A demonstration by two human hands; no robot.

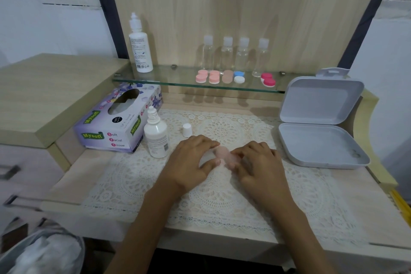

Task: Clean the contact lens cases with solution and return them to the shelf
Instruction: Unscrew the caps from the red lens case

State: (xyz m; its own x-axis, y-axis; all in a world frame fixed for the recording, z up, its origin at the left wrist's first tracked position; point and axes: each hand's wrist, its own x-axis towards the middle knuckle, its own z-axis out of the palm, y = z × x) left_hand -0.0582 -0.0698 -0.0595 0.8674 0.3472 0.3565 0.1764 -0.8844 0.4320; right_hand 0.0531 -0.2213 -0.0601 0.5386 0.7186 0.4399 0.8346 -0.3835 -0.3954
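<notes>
Hands meet low over a white lace mat (222, 196) at the near middle of the desk (77, 173), with a pale pink contact lens case (222, 153) pinched between them. The left hand (191, 160) grips one end between its thumb and curled fingers, and the right hand (258, 162) curls its fingertips round the other end. The case is blurred, so it cannot be told whether its lids are on or off.

The nearest hazard looks to be the small solution bottle (156, 138). It stands uncapped just left of the left hand, and a sideways sweep of that wrist could tip it and soak the lace and the tissue box (115, 122) beside it. Its white cap (187, 129) stands loose on the mat just beyond the left hand, where a knuckle could knock it away. A lid slick with solution might also slip from the fingers and be hard to spot against the pale lace.

On the glass shelf (178, 81) at the far side, the other lens cases (227, 76) sit close together in front of four clear bottles (235, 55). The red case (268, 79) lies near the shelf's front edge. Putting the pink case back carelessly could push one off or knock over a bottle.
</notes>
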